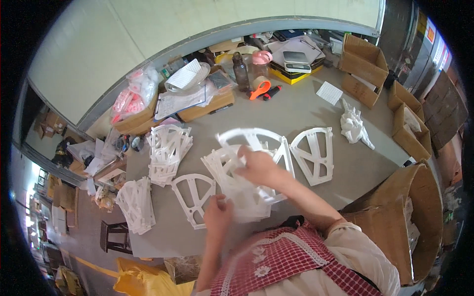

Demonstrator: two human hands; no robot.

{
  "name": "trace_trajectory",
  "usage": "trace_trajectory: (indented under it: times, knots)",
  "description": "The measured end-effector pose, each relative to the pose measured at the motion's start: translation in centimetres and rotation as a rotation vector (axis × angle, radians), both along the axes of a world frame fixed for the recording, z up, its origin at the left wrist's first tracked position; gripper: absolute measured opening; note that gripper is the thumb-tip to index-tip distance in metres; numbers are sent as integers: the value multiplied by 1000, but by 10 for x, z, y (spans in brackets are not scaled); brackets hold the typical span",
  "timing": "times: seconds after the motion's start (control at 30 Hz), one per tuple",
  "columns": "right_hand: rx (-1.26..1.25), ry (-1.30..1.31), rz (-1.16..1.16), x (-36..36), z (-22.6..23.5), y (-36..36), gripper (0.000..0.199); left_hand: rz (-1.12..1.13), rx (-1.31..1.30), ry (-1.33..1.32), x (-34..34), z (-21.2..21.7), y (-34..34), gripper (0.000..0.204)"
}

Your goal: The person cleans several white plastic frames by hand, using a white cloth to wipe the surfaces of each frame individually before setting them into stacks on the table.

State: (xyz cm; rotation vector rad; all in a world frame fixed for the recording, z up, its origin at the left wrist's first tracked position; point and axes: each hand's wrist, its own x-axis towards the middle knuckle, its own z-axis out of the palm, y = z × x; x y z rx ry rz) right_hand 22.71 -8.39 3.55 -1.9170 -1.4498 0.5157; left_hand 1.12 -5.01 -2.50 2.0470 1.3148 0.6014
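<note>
My right hand (260,170) reaches over the middle pile and is closed on a white plastic fan-shaped frame (252,132), which is tilted and partly blurred. Under it lies a loose pile of similar white frames (247,209). My left hand (218,213) is beside that pile with its fingers curled; what they hold, if anything, is hidden. Just left of it lies a single white frame (183,197) flat on the table. Another single frame (323,160) lies to the right of the pile. Two more stacks, an upper one (168,153) and a lower one (136,204), are at the left.
On the grey table (296,106) stand a dark bottle (240,71), a pink-lidded cup (261,63), orange-handled tape (260,90) and a small scale (296,61). Crumpled white material (354,123) lies at right. Cardboard boxes (365,59) line the right side; a large carton (380,222) is near my right arm.
</note>
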Motion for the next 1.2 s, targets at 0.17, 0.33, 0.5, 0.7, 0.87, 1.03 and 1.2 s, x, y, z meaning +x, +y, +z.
trace_trajectory:
  times: [0.17,0.33,0.5,0.7,0.87,1.03,1.2]
  knots:
    - [-151,-84,109,-43,-64,54,47,-18,30,-6,-10,-13,3,25]
    - [-144,-117,39,-54,-61,66,34,-32,-9,-3,-9,-1,4,27]
    - [-226,-282,157,-47,-42,55,20,-47,46,192,6,19,13,36]
    - [149,-116,-93,-4,-49,8,16,-79,53,230,10,10,34,37]
    - [285,354,-313,65,-95,-46,20,-12,-43,63,2,23,41,33]
    - [285,816,-481,98,-140,-116,24,206,-109,-350,-46,6,76,30]
    - [235,874,-678,104,-153,-171,28,403,-211,-784,-110,-6,95,33]
